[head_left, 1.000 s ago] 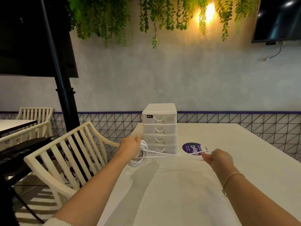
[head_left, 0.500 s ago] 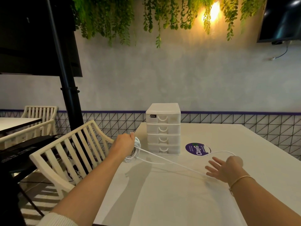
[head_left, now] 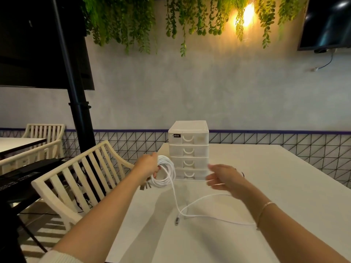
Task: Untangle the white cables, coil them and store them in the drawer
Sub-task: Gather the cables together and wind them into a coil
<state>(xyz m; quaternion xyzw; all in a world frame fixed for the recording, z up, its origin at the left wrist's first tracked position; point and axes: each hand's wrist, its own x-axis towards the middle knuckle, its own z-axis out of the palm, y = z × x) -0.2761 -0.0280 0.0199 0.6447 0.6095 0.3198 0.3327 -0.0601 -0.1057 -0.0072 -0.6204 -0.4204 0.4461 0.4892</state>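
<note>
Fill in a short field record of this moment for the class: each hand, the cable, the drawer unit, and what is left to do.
left hand: grips the coiled white cable
right hand: blurred, fingers spread, grip on cable unclear
loose end: trails from the coil across the table, connector lying on it
drawer unit: four drawers, all closed
remaining: finish coiling, open a drawer, store the cable

- At frame centre, the left hand [head_left: 150, 165] grips a coiled white cable [head_left: 165, 172] above the desk [head_left: 284, 177].
- The loose cable end lies on the desk, lower centre.
- The right hand [head_left: 226, 179], blurred, is beside the drawer unit [head_left: 189, 150], fingers loose.
</note>
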